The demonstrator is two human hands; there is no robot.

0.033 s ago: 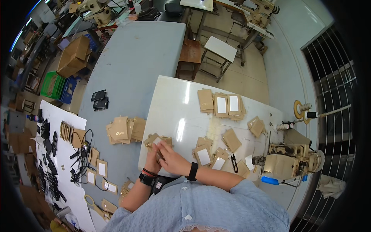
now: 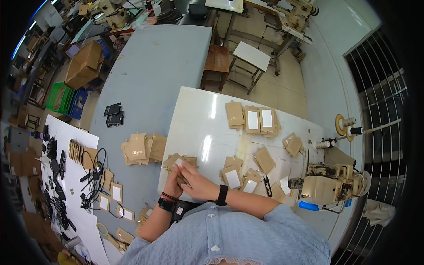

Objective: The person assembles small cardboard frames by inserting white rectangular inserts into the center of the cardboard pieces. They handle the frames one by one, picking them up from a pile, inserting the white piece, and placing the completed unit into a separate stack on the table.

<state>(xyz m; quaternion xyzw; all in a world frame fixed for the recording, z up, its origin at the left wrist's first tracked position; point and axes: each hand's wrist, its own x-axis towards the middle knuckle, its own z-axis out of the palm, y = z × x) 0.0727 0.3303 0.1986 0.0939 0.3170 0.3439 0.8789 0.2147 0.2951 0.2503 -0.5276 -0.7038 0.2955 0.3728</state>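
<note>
My left hand [image 2: 173, 183] and my right hand [image 2: 197, 182] meet over the near left corner of the white table. Between them is a small tan card holder [image 2: 181, 179], with a white patch showing near the fingertips. The fingers of both hands are closed about it, and much of it is hidden. Just beyond my fingertips lies a small heap of tan card holders [image 2: 191, 161]. To the right of my right hand, on the same table, are more tan holders with white panels [image 2: 232, 178] and black thread snips [image 2: 267, 186].
A sewing machine [image 2: 329, 183] stands at the right, beside thread spools [image 2: 354, 130]. Stacked tan holders [image 2: 253, 120] lie at the table's far side. On the grey table [image 2: 154, 66] at left are another tan stack [image 2: 140, 148], black pouches [image 2: 114, 115], tangled black cords [image 2: 92, 179] and yellow-handled scissors [image 2: 106, 234].
My hands have shifted only slightly, and a little more of the tan card holder shows between the palms. Everything else on the tables stays as it was.
</note>
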